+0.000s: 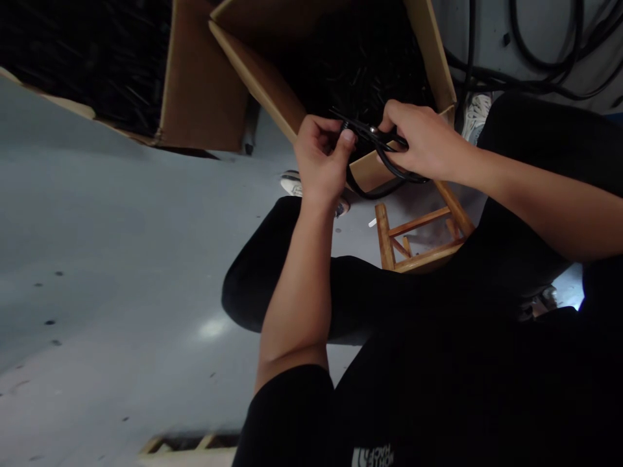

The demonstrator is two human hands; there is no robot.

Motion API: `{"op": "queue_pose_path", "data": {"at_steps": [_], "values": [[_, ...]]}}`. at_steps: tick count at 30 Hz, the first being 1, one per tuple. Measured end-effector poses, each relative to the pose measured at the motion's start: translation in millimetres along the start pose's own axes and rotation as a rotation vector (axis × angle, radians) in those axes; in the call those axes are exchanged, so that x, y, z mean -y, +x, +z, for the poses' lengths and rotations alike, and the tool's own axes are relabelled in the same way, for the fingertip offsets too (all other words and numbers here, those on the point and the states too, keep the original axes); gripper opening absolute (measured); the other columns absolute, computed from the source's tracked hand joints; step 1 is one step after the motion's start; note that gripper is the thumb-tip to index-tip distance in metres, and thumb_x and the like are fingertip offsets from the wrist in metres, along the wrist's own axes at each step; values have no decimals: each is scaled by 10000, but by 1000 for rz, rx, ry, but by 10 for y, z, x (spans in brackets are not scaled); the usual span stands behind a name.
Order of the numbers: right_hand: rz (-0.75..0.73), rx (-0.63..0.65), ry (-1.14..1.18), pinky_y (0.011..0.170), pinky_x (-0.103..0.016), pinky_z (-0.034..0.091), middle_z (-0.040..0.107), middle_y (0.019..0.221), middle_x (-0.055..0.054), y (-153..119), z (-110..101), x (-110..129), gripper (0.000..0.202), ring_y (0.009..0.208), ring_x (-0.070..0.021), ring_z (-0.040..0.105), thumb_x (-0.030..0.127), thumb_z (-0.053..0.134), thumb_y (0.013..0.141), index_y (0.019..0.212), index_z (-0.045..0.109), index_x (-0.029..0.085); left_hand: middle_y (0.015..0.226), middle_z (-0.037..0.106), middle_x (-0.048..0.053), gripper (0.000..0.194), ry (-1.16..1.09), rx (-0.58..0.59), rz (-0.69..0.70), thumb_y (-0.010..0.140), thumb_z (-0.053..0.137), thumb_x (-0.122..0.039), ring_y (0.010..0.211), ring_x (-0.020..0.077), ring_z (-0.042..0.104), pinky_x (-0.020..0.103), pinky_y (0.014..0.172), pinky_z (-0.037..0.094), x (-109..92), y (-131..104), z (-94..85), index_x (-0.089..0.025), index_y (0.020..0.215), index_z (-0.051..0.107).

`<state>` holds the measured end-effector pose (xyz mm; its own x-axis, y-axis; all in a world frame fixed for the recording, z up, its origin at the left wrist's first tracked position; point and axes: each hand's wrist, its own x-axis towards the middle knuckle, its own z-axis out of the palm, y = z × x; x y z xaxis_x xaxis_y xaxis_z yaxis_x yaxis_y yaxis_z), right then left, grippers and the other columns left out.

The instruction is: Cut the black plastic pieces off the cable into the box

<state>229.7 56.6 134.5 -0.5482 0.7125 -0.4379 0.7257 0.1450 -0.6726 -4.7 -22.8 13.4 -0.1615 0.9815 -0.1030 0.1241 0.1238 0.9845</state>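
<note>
Over the near edge of an open cardboard box, both hands meet. My right hand grips a pair of black-handled scissors, whose blades point left toward my other hand. Between thumb and fingers, my left hand pinches a thin black piece, which looks like a hose or cable end, right at the blades. A black length of hose or cable loops below the hands. Inside the box lie many short dark pieces; their exact kind is too dark to tell.
Another cardboard box, also filled with dark pieces, stands at the upper left. Coiled black hoses lie on the floor at upper right. A wooden stool is between my legs. Small dark scraps dot the grey floor.
</note>
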Motion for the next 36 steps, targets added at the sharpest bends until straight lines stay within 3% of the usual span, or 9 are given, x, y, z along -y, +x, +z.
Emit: {"op": "queue_pose_path", "data": {"at_steps": [7,10,16,20,24,29,33,36], "values": [[3,23,30,905,-390,516,826,1169,-54,10,18,-67,255,1143,-291,773,354,822,926,1130,681,294,927,666,23,629,50,29,8,940,916,-810,1045,291,769,423,913,638,140,-68,88,-273,1004,596],[21,54,50,873,-378,500,803,1052,-37,28,-11,-68,211,1052,-271,764,334,813,937,1090,679,280,933,687,26,678,66,32,21,916,896,-880,996,290,777,459,923,657,217,-63,89,-274,1038,617],[62,48,93,821,-377,500,767,937,-18,71,-142,-98,245,935,-255,742,420,848,937,1055,679,288,1029,794,27,665,-100,21,-51,935,856,-924,929,242,791,466,884,690,344,36,-115,-332,1187,684],[-43,56,70,885,-401,544,810,1084,-42,78,-188,-173,274,1013,-283,759,348,820,864,1112,722,285,1297,829,28,573,-315,45,-214,925,945,-808,1165,280,785,493,990,700,383,75,-287,-375,1234,732],[-153,57,31,931,-433,548,826,1278,-93,80,-156,-209,339,1089,-295,772,374,756,786,1110,785,282,1413,811,36,533,-454,79,-335,901,1003,-705,1274,312,765,533,1058,707,292,57,-310,-350,1214,758],[-143,39,32,925,-443,533,867,1242,-79,99,-79,-198,351,1097,-278,789,530,773,766,1055,806,331,1344,821,51,586,-457,113,-390,803,1087,-678,1164,295,805,504,1053,723,53,24,-189,-327,1134,754],[-120,64,-25,932,-467,533,867,1240,-93,82,-47,-158,321,1109,-310,784,457,781,799,1082,805,306,1251,832,49,585,-420,127,-364,824,1066,-723,1171,299,824,469,1025,724,-47,11,-120,-315,1069,725],[-49,69,-38,899,-449,535,857,1159,-91,51,-48,-97,247,1051,-308,780,398,785,890,1109,785,283,1157,828,55,594,-353,92,-318,891,1004,-768,1213,299,826,446,1026,703,8,6,-80,-298,1074,691]]}}
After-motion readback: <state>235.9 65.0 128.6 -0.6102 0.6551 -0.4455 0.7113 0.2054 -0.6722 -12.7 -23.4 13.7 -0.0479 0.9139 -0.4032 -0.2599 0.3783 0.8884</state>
